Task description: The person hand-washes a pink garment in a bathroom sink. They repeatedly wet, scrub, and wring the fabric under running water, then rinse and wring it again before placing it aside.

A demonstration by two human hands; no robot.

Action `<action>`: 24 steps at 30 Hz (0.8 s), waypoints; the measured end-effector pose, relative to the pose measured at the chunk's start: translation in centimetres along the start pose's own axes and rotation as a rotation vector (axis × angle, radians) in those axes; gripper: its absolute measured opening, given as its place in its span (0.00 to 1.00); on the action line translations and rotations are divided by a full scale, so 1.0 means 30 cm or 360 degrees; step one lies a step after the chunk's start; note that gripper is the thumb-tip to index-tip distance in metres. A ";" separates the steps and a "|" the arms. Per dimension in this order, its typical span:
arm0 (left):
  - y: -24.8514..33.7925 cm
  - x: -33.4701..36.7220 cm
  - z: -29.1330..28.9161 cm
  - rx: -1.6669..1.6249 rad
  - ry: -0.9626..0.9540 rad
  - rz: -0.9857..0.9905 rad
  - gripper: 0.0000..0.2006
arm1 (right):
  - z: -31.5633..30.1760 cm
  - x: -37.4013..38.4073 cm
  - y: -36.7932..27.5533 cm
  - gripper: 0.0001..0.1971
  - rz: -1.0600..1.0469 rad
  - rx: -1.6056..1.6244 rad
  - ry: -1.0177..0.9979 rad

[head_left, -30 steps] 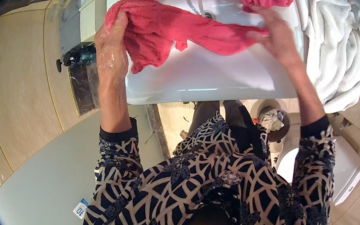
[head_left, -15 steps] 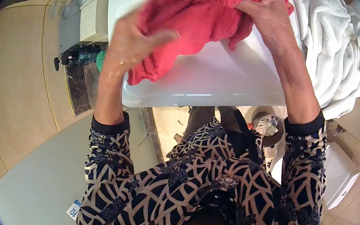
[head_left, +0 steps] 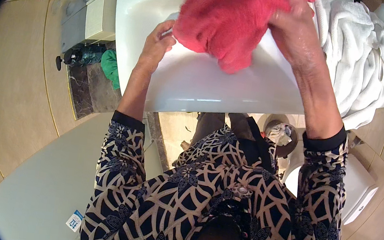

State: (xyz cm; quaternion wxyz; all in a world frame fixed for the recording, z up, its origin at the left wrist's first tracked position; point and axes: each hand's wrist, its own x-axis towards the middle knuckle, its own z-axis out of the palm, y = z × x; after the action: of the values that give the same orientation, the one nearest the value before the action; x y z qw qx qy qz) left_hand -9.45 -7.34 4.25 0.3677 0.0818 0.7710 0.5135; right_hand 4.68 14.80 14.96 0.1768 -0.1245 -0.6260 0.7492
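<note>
A bunched red towel (head_left: pixel 225 21) hangs over the white washbasin (head_left: pixel 181 91), its upper part cut off by the picture's top edge. At the towel's left edge my left hand (head_left: pixel 155 48) has curled fingers, their tips meeting the cloth. My right hand (head_left: pixel 295 34), somewhat blurred and wet-looking, grips the towel's right side, with part of its fingers hidden against the cloth. The towel's lower end dangles free between both hands, above the basin's inside.
White towels (head_left: pixel 357 60) lie heaped right of the basin. At left are a pale box (head_left: pixel 102 6), a dark bottle (head_left: pixel 83 55) and a green cloth (head_left: pixel 110 67). Below stand a bin (head_left: pixel 286 148) with rubbish and a white toilet (head_left: pixel 359 187).
My left hand has moved right and its spread thumb has come in to the towel's edge. The towel has swung right and bunched together, uncovering the basin's left side.
</note>
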 end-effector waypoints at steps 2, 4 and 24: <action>-0.070 0.044 -0.054 -0.0092 -0.0043 -0.0165 0.29 | -0.147 -0.026 0.170 0.27 -0.0183 -0.0816 -0.0184; -0.099 0.075 -0.050 -0.0089 0.0014 -0.0275 0.32 | -0.277 -0.079 0.304 0.28 0.0109 -0.1315 -0.0442; -0.034 0.201 0.148 -0.0324 0.0093 0.0120 0.20 | -0.003 0.061 0.517 0.10 -0.0193 -0.0966 -0.0137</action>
State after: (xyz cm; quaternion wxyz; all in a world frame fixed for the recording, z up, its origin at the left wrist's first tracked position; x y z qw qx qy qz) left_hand -10.62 -1.53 -0.43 0.3318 0.0581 0.7216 0.6048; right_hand 1.37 13.26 -0.24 0.1493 -0.1022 -0.8344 0.5207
